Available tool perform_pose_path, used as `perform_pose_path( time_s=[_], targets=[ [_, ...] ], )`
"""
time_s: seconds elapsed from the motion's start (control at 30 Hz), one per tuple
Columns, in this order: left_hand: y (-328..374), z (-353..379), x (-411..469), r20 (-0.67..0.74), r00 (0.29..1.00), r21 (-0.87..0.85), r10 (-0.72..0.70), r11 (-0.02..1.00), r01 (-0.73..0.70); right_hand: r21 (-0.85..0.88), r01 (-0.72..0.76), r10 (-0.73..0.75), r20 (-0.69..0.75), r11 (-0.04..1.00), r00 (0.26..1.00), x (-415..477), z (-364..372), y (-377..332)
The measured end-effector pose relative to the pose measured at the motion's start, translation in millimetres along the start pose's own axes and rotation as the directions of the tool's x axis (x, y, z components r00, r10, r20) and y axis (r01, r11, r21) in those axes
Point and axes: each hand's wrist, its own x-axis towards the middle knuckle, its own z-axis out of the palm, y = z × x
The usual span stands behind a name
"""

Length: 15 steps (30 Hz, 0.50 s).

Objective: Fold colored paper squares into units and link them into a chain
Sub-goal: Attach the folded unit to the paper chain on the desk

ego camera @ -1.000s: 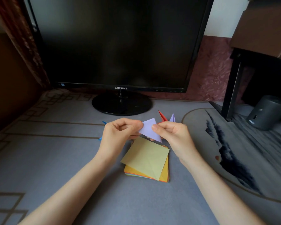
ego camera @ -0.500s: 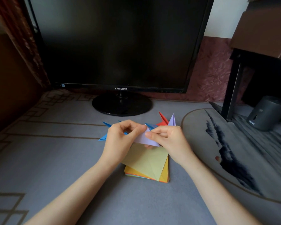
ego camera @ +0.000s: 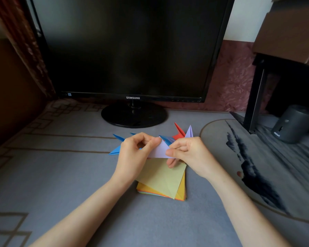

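Lilac paper (ego camera: 159,151), folded to a flat piece with a straight lower edge, is held just above the tabletop (ego camera: 61,175) between both hands. The left grip (ego camera: 134,154) pinches its left end, thumb pressed against the sheet and forefinger curled over it. The right grip (ego camera: 189,154) pinches the right end, thumb on top and the other fingers curled beneath.

Right below the hands lies a stack of paper squares (ego camera: 161,177) on the grey tabletop. Its top sheet is pale yellow-green, creased along a diagonal and turned a little askew from the orange and yellow sheets under it. The near corner of the stack is in plain sight; the far edge is hidden by the hands.

Beyond the hands lie folded pointed pieces: blue points (ego camera: 117,150) jut out to the left of the left grip, another blue tip (ego camera: 168,139) shows between the hands, and a red point (ego camera: 178,132) and a lilac point (ego camera: 189,131) rise past the right grip. I cannot tell whether these are joined.

Farther back stands a black monitor (ego camera: 128,50) on a round foot. To the right are a round mat (ego camera: 275,166) with dark brush strokes and a dark cylinder (ego camera: 292,123).
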Motion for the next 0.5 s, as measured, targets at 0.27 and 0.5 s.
perform_pose_path(
  time_s=[0.27, 0.5],
  targets=[
    [5, -2, -2, 0.098, 0.995, -0.015, -0.009, 1.0, 0.011, -0.037, 0.023, -0.026, -0.082, 0.999, 0.996, 1, -7, -2],
    [-3, -10, 2, 0.102, 0.994, 0.382, 0.046, 0.92, -0.082, 0.248, 0.077, 0.108, -0.653, 0.966, 0.749, 8, -55, 16]
  ],
)
